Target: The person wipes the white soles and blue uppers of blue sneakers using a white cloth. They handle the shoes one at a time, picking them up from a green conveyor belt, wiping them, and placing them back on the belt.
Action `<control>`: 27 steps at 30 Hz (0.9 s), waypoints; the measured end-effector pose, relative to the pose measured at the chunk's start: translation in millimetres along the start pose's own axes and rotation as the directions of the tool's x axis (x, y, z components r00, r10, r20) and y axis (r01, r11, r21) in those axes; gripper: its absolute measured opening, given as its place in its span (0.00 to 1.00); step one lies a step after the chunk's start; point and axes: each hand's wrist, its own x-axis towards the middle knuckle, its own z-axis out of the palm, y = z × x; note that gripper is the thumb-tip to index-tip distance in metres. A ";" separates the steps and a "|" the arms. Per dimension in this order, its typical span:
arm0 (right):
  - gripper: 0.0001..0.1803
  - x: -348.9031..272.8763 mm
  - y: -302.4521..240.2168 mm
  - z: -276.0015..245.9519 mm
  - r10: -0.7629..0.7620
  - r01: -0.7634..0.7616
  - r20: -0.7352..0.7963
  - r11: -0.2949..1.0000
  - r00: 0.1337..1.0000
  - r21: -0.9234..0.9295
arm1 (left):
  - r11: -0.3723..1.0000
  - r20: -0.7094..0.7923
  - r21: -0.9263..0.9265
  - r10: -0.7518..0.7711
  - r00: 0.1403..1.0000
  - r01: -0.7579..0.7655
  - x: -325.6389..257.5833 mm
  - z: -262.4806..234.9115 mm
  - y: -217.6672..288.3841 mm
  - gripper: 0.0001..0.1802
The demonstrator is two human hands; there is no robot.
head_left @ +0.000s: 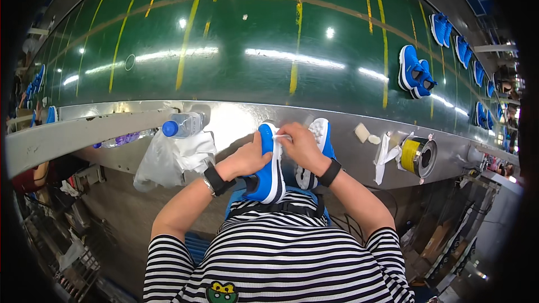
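My left hand (247, 158) is closed round the side of a blue sneaker (268, 182) with a white sole, tilted so its sole edge faces right. The sneaker's toe points away from me, and its heel is close to my body. My right hand (305, 147) is pinched against the white sole edge near the toe. A small whitish bit shows at its fingertips, too small to name. Just right of that, a second blue sneaker (329, 147) lies on its side with its white sole turned toward the first, partly hidden behind my right hand.
Ahead runs a green conveyor belt (236, 33) with yellow lines, carrying pairs of blue sneakers (416, 72). On the metal ledge (359, 151) stand a capped plastic bottle (184, 125), white plastic bags (168, 160), pale sponge pieces (362, 132) and a yellow-banded round tin (414, 154).
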 end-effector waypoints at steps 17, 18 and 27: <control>0.05 21.8 12.1 6.8 0.004 0.005 0.098 0.996 0.995 -0.086 | 0.988 -0.041 0.157 -0.007 0.999 0.013 5.0 9.3 3.4 0.42; 0.05 14.5 9.1 6.5 0.012 -0.004 0.093 0.997 0.996 -0.078 | 0.987 -0.049 0.159 0.005 0.999 0.003 5.3 10.2 1.7 0.42; 0.04 43.3 7.1 12.1 0.049 -0.027 0.128 0.985 0.991 -0.169 | 0.990 -0.052 0.142 0.019 0.998 -0.012 5.3 10.9 1.6 0.42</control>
